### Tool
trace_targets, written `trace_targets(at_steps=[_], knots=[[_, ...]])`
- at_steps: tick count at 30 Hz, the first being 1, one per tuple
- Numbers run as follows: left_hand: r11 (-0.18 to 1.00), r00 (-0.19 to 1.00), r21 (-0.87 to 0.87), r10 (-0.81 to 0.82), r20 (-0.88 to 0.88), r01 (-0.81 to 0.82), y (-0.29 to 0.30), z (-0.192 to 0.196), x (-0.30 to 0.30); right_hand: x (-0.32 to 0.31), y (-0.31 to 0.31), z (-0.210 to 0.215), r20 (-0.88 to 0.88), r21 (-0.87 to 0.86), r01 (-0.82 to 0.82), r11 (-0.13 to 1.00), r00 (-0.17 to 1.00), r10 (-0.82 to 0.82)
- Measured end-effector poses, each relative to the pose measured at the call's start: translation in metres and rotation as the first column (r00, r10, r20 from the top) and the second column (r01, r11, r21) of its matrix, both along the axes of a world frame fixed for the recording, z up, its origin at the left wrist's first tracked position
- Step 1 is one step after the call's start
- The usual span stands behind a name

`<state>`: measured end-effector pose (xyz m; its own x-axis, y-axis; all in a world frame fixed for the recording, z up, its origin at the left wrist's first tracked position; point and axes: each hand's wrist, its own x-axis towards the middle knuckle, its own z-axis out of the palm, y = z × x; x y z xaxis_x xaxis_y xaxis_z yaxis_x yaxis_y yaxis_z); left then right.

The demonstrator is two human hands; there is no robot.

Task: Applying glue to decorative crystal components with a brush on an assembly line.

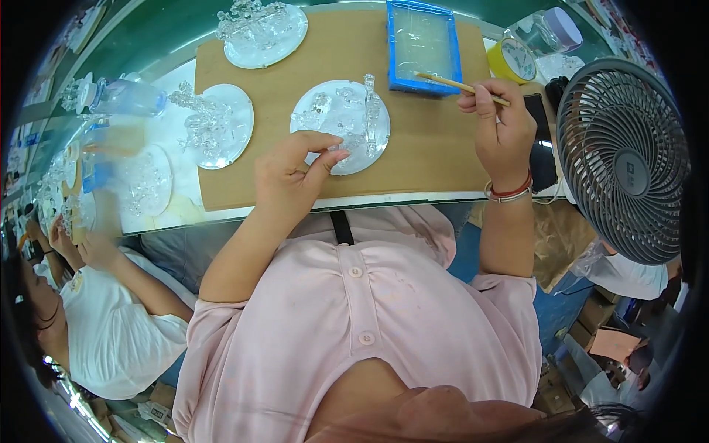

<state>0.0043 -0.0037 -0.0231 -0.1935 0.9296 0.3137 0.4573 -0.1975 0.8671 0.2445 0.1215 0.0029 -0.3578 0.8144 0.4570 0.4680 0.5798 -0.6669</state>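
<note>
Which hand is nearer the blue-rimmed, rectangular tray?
Right: the right hand is beside the near right corner of the tray; the left hand is farther away, at the round white plate.

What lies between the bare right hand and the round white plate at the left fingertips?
In the head view, only flat brown cardboard lies between right hand and plate.

My left hand (295,167) hides part of the middle plate (358,164); the clear bit (334,149) it pinches is too small to make out. My neighbour (122,325) is cut off by the dark left rim.
</note>
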Motion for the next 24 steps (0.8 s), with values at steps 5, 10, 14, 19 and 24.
trace_targets(at_steps=[5,10,14,19,24], knots=[[0.999,1.000,0.040,-0.014,-0.014,0.015,0.002,-0.004,-0.001,0.007,-0.021,0.009,-0.180,0.065,-0.025,0.998,0.983,0.036],[0.999,0.999,0.013,-0.038,0.028,0.038,0.004,-0.002,-0.003,0.003,-0.064,0.003,-0.246,-0.111,-0.130,0.985,0.964,0.099],[0.998,0.998,0.028,-0.063,0.032,0.062,0.007,-0.001,-0.001,-0.012,-0.066,-0.012,-0.038,-0.021,-0.248,0.969,0.968,0.247],[0.998,0.998,0.001,-0.058,0.032,0.058,0.007,0.001,-0.001,-0.016,-0.068,-0.011,-0.003,-0.006,-0.319,0.948,0.948,0.319],[0.998,0.998,0.016,-0.057,0.041,0.057,0.006,-0.001,-0.002,-0.008,-0.063,-0.009,0.001,-0.009,-0.199,0.980,0.980,0.199]])
